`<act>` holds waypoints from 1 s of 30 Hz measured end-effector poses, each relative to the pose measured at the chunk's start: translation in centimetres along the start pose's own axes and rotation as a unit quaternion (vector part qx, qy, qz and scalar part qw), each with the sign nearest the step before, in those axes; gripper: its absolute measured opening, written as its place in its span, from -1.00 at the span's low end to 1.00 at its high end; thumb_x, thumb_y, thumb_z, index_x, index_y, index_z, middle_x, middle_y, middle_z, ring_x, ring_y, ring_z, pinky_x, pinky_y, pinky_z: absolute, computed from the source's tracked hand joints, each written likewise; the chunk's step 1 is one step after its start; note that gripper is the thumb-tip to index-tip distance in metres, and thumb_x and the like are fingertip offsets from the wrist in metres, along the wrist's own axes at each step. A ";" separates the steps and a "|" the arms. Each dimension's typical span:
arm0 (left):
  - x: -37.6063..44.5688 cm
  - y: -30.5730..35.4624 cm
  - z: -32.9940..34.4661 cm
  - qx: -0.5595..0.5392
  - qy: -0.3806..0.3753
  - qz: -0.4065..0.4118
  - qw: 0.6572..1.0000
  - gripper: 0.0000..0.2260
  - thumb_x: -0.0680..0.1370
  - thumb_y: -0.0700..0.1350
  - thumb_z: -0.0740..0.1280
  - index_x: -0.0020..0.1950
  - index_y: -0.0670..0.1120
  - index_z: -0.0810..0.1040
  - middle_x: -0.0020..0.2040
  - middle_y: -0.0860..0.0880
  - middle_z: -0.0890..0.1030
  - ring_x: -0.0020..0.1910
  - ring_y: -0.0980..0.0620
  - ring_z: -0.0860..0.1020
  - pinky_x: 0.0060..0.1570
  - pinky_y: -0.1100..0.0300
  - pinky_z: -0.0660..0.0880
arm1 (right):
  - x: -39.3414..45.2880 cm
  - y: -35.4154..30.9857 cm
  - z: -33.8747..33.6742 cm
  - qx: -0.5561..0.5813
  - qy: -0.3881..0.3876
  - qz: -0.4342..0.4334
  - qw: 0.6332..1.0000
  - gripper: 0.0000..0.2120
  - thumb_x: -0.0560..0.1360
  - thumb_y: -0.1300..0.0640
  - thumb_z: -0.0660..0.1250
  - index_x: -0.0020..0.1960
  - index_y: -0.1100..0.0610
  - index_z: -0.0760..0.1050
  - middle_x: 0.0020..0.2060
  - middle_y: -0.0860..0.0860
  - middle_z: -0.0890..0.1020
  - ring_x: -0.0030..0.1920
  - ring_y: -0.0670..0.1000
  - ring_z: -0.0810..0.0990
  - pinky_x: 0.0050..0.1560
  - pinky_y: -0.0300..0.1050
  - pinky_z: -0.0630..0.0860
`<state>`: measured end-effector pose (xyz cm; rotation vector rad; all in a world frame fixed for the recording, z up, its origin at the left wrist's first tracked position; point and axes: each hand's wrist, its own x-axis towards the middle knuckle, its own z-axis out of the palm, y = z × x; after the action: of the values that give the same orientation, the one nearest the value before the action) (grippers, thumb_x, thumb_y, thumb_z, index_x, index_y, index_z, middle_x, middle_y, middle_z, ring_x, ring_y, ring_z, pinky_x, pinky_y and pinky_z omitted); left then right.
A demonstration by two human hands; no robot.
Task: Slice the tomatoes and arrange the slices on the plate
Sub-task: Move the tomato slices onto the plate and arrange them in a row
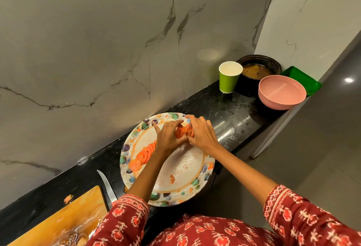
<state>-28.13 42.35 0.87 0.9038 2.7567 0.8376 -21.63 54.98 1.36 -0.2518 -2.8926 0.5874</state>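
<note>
Far left on the black table point(230, 126): a wooden board point(64, 220), wet and shiny. Just beside it, a knife point(106, 186), lying flat. Next, a flowery plate point(187, 169) with a row of tomato slices point(143, 155) along its left side. Over the plate's far edge, left hand point(168, 138) and right hand point(201, 133) close together, fingers curled around a small stack of slices point(182, 131). Far right: a green cup point(229, 77), a dark pot point(257, 70), a pink bowl point(281, 93).
</note>
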 end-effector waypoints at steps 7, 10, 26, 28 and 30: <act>0.0 -0.5 0.2 -0.014 0.004 0.000 1.000 -0.45 0.40 0.18 0.29 0.34 0.00 0.42 0.26 -0.04 0.53 0.30 -0.03 0.42 0.38 -0.34 -0.22 | 0.3 -0.5 0.1 0.029 -0.015 0.035 0.999 -0.42 0.47 0.07 0.37 0.41 0.08 0.22 0.19 0.08 0.51 0.19 0.08 0.41 0.20 -0.04 0.28; -0.1 -0.5 0.3 -0.016 0.006 0.004 1.000 -0.44 0.40 0.20 0.31 0.34 -0.01 0.42 0.27 -0.05 0.53 0.30 -0.03 0.42 0.40 -0.31 -0.19 | 0.5 -0.5 0.0 0.040 -0.033 0.050 0.997 -0.41 0.46 0.11 0.38 0.41 0.07 0.21 0.19 0.09 0.51 0.23 0.10 0.41 0.24 -0.02 0.26; 0.2 -1.5 1.1 -0.043 0.019 0.010 0.999 -0.43 0.38 0.20 0.32 0.34 0.01 0.43 0.25 -0.05 0.55 0.27 -0.05 0.45 0.36 -0.36 0.08 | 1.4 -0.3 0.2 0.024 -0.062 0.014 0.998 -0.49 0.47 0.13 0.35 0.35 0.05 0.24 0.16 0.06 0.52 0.20 0.08 0.39 0.16 -0.06 0.24; 0.1 -1.2 0.9 -0.034 0.022 0.005 0.999 -0.47 0.42 0.14 0.38 0.34 0.00 0.42 0.27 -0.05 0.53 0.29 -0.04 0.43 0.41 -0.33 -0.09 | 1.5 -0.1 0.0 0.009 -0.074 0.013 0.997 -0.47 0.47 0.10 0.35 0.36 0.04 0.22 0.14 0.06 0.53 0.19 0.08 0.40 0.15 -0.04 0.23; -0.1 -1.0 0.8 -0.032 0.016 0.001 0.999 -0.47 0.42 0.13 0.39 0.35 0.00 0.41 0.28 -0.05 0.52 0.30 -0.04 0.42 0.42 -0.29 -0.11 | 1.6 0.1 0.1 0.007 -0.083 0.017 0.996 -0.46 0.46 0.08 0.36 0.36 0.03 0.21 0.10 0.05 0.56 0.19 0.08 0.41 0.14 -0.04 0.22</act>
<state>-28.36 42.01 -0.37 0.8891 2.7400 0.9420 -23.23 55.40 1.46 -0.2635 -3.0471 0.6629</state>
